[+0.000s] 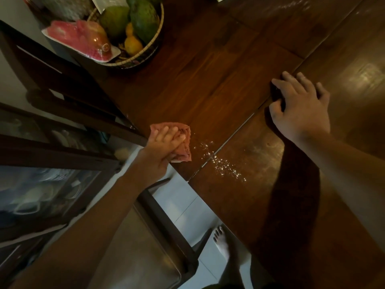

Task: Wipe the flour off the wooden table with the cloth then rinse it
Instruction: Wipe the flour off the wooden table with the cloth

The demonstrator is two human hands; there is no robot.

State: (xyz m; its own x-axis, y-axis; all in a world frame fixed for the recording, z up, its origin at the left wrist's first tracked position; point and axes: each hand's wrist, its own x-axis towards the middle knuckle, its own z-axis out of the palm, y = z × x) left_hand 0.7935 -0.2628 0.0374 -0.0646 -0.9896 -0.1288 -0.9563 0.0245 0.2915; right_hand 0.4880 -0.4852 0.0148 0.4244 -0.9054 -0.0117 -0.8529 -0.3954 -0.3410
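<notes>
cloth (184, 143), pinkish and bunched, lies at the near-left edge of the wooden surface (208, 80). it sits under the left grip (160, 147), whose fingers (163, 133) lie nearly straight across its top and press it down; the thumb is hidden. flour (220, 161) shows as a band of white specks just right of the cloth, running across the seam between two boards. right grip (302, 109) rests palm-down farther right, well apart from the cloth, with fingers spread and relaxed over the same seam, holding nothing. its forearm casts a dark shadow on the wood. a fainter pale dusting (291, 6) marks the far right of the surface. at the far-left end stands a woven basket (155, 45) of green and yellow fruit (143, 19), with a wrapped tray of red pieces (79, 37) leaning on its rim. beside the surface: a dark chair (164, 222), a glass-fronted cabinet (41, 184) with blurred crockery, pale floor tiles (187, 205) and a bare foot (223, 243).
</notes>
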